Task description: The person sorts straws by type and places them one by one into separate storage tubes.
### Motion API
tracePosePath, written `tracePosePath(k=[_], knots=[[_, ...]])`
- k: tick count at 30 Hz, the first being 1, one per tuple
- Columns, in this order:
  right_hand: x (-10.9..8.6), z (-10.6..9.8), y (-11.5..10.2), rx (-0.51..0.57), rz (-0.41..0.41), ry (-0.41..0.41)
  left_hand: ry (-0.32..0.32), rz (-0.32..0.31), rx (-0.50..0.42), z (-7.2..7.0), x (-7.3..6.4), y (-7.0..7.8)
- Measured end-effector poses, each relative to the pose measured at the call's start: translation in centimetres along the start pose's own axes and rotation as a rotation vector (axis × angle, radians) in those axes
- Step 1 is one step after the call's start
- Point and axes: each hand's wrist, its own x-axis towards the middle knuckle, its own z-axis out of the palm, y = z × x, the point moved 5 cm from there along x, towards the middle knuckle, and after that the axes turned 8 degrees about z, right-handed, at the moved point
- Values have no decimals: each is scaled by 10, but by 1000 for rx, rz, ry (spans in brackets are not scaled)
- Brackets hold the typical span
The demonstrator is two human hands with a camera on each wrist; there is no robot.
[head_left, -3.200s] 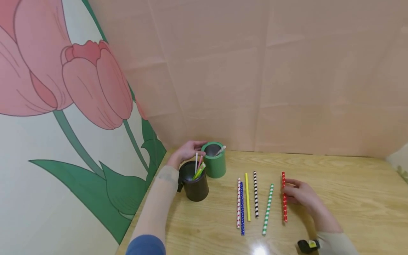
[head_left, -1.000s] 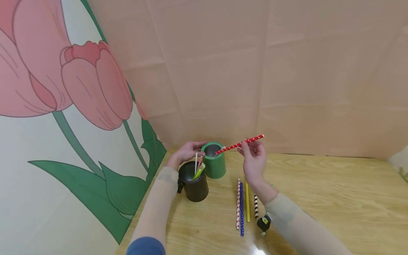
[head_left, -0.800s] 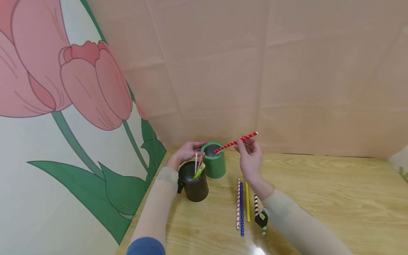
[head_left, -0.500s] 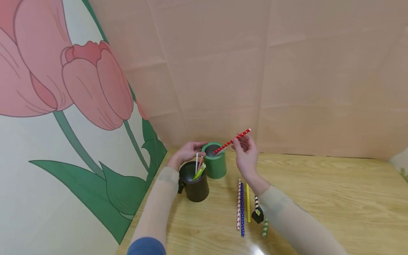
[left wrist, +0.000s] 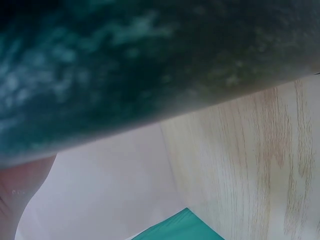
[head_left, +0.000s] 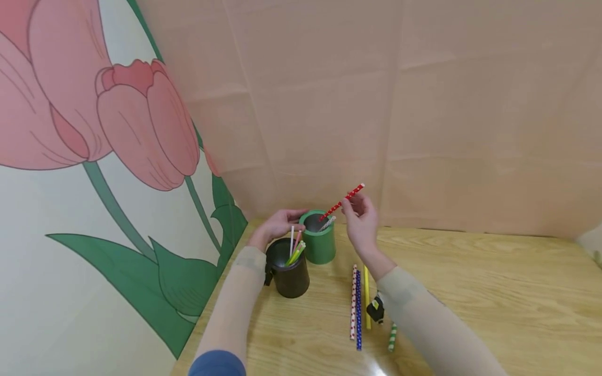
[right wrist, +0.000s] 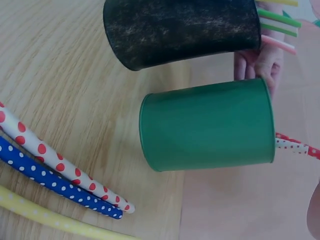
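Note:
In the head view my right hand (head_left: pixel 362 222) pinches a red paper straw with white dots (head_left: pixel 356 190). Its lower end reaches into the mouth of a green cup (head_left: pixel 321 249), and the straw leans up to the right. A pale patterned straw (head_left: pixel 327 224) leans inside the same cup. My left hand (head_left: pixel 277 225) holds the cup's left side, thumb at the rim and fingers behind. Just in front stands a dark cup (head_left: pixel 291 282) with several thin sticks (head_left: pixel 295 253), white, pink and green. The right wrist view shows both cups from the side, with the red straw (right wrist: pixel 315 152) at the green one's rim.
Right of the cups lie a red-dotted white straw (head_left: pixel 354 303), a blue dotted straw (head_left: pixel 359 313), a yellow straw (head_left: pixel 367 308) and a green-striped straw (head_left: pixel 392 337). My right forearm hides part of this row. A draped backdrop (head_left: pixel 301 104) rises behind the table (head_left: pixel 508 292).
My right hand picked the red straw off the table and carried it left to the green cup. The straw has since become steeper, its tip inside the rim. My left hand stays put.

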Motion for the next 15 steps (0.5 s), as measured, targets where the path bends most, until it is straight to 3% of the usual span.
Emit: tracePosePath(k=[4, 15], knots=[[1, 0, 9, -71, 26, -29, -5, -1, 10, 1, 1, 0], [3, 5, 13, -95, 57, -85, 11, -14, 20, 0, 2, -2]])
